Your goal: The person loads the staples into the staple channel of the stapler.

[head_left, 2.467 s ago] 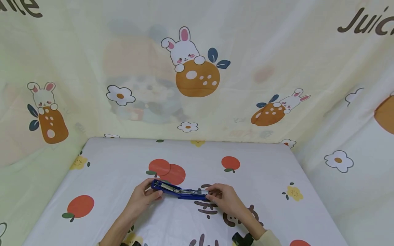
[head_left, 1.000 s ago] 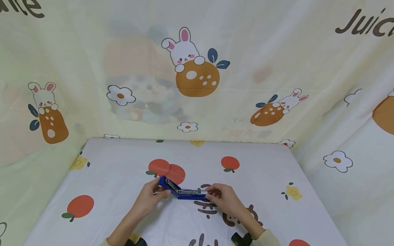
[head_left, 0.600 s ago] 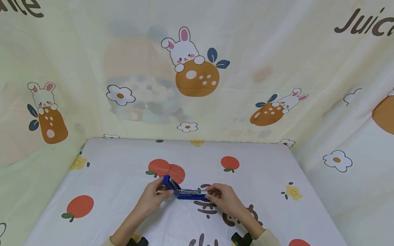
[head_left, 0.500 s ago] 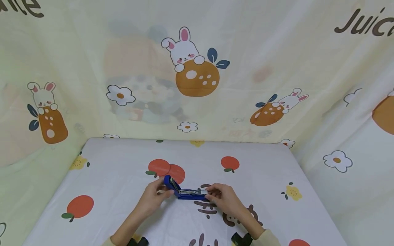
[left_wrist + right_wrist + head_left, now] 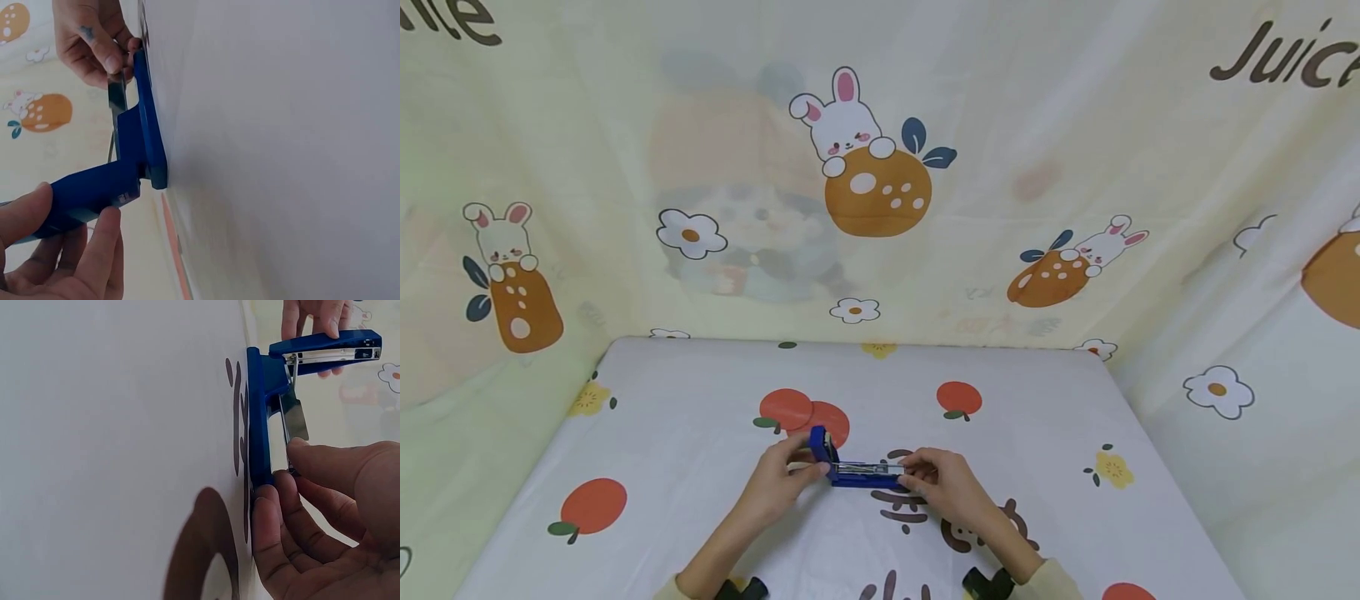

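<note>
A blue stapler (image 5: 867, 481) rests on the table, swung wide apart at its hinge. Its top cover (image 5: 94, 194) stands steeply up from the base, and the metal staple magazine (image 5: 294, 412) lies exposed between the two. My left hand (image 5: 778, 482) holds the cover between thumb and fingers on the hinge side. At the far end, my right hand (image 5: 947, 487) pinches the magazine's tip, with fingers also against the end of the base (image 5: 259, 425). Whether staples lie inside the magazine is too small to tell.
A white cloth with printed fruit and flowers covers the table (image 5: 1037, 433). Printed curtains (image 5: 745, 167) hang behind it and along both sides. Dark wrist devices (image 5: 988, 583) show at the lower edge, by the sleeves.
The stapler's cover has swung from a low slant to steeply upright as my left hand moved right with it. My right hand and the base have stayed in place.
</note>
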Demonstrator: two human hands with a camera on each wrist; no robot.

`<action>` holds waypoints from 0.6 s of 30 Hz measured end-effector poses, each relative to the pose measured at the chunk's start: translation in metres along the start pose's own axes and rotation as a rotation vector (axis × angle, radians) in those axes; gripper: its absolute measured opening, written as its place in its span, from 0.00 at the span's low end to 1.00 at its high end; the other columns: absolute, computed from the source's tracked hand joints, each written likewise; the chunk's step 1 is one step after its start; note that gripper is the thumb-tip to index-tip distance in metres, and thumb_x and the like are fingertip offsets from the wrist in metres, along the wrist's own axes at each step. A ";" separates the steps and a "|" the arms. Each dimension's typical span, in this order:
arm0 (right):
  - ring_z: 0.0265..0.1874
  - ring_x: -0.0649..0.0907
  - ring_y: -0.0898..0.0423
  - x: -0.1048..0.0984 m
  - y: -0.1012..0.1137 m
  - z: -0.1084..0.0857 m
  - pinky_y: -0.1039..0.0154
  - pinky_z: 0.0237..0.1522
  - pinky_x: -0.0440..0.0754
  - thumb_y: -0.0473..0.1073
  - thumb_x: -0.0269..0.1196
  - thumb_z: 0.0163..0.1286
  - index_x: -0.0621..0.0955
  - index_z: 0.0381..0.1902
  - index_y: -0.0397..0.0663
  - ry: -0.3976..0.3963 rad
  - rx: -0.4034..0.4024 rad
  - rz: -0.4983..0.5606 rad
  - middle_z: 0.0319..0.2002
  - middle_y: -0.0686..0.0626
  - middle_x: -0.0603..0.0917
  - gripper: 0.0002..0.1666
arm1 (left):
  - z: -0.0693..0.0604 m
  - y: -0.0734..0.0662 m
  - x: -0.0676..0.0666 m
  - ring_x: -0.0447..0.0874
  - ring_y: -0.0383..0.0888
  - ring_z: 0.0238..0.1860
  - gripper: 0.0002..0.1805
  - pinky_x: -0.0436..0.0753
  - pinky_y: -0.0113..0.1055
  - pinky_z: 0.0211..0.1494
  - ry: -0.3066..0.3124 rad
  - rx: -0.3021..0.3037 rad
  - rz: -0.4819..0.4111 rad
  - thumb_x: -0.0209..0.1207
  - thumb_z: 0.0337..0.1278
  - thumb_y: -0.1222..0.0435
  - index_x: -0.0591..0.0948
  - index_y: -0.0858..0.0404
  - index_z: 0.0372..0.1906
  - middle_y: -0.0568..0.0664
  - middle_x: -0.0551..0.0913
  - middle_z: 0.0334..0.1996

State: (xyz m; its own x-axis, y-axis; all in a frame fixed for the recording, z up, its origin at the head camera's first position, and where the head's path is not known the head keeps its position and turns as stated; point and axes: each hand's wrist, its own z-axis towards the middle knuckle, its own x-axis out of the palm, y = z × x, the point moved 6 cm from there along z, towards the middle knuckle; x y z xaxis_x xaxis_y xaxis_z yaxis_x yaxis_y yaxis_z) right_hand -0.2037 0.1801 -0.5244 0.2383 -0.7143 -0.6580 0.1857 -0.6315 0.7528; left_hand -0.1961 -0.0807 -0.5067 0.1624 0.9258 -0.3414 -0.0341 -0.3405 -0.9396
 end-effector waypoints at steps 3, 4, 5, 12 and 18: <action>0.29 0.79 0.65 0.000 -0.001 0.000 0.73 0.32 0.80 0.42 0.73 0.70 0.88 0.46 0.45 -0.002 -0.002 -0.006 0.33 0.54 0.87 0.10 | 0.000 -0.002 0.001 0.87 0.51 0.55 0.17 0.89 0.51 0.64 0.002 -0.004 -0.004 0.68 0.66 0.70 0.85 0.62 0.59 0.53 0.90 0.51; 0.29 0.79 0.65 0.000 -0.002 0.000 0.73 0.32 0.80 0.42 0.73 0.71 0.88 0.46 0.45 -0.001 -0.002 -0.008 0.33 0.54 0.86 0.09 | -0.001 -0.002 0.001 0.87 0.51 0.55 0.17 0.89 0.51 0.64 0.004 -0.006 -0.008 0.68 0.66 0.70 0.85 0.62 0.59 0.53 0.90 0.51; 0.29 0.79 0.66 0.000 -0.002 0.000 0.73 0.32 0.80 0.42 0.73 0.71 0.88 0.46 0.46 0.000 -0.002 -0.008 0.33 0.55 0.87 0.09 | -0.001 -0.003 0.002 0.87 0.51 0.56 0.18 0.89 0.52 0.64 0.006 -0.007 -0.010 0.69 0.66 0.70 0.85 0.62 0.59 0.53 0.89 0.51; 0.30 0.80 0.65 0.000 -0.003 0.000 0.73 0.33 0.81 0.42 0.73 0.70 0.88 0.47 0.45 0.008 -0.007 -0.009 0.34 0.55 0.87 0.10 | -0.001 -0.006 0.004 0.85 0.50 0.55 0.19 0.88 0.52 0.64 0.009 -0.009 -0.024 0.69 0.66 0.70 0.85 0.63 0.60 0.52 0.90 0.50; 0.30 0.80 0.65 0.000 -0.004 0.002 0.73 0.33 0.81 0.42 0.73 0.70 0.88 0.47 0.45 0.010 0.002 -0.016 0.34 0.55 0.87 0.10 | 0.000 -0.005 0.006 0.84 0.50 0.55 0.19 0.89 0.50 0.63 0.005 -0.005 -0.020 0.69 0.65 0.70 0.85 0.61 0.60 0.52 0.89 0.49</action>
State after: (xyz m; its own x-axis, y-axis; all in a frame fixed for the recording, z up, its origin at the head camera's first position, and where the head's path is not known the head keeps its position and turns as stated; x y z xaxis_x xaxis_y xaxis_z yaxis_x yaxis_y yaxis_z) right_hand -0.2060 0.1817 -0.5275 0.2445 -0.7011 -0.6698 0.1876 -0.6435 0.7421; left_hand -0.1950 -0.0737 -0.5041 0.1684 0.9316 -0.3222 -0.0260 -0.3225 -0.9462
